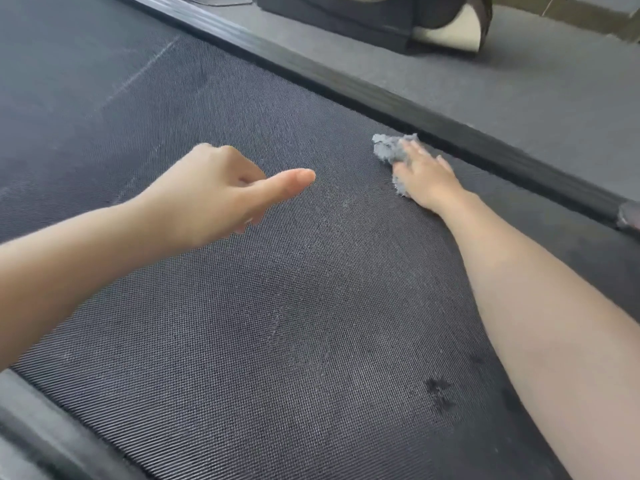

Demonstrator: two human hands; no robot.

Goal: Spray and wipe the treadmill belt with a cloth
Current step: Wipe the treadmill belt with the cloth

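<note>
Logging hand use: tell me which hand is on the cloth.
The right hand, fingers laid over the grey cloth on the belt near the side rail; the left hand holds nothing, thumb stuck out.

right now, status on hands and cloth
Right hand flat on grey cloth, pressing it to belt by side rail. Left hand curled, empty, over belt. Nothing blocking.

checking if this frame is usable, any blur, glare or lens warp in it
Head view: soft even light, no glare or hard shadows; right hand and grey cloth smeared by motion blur; left hand sharper; belt weave crisp mid-frame; side rail bows slightly from the wide-angle lens.
</note>
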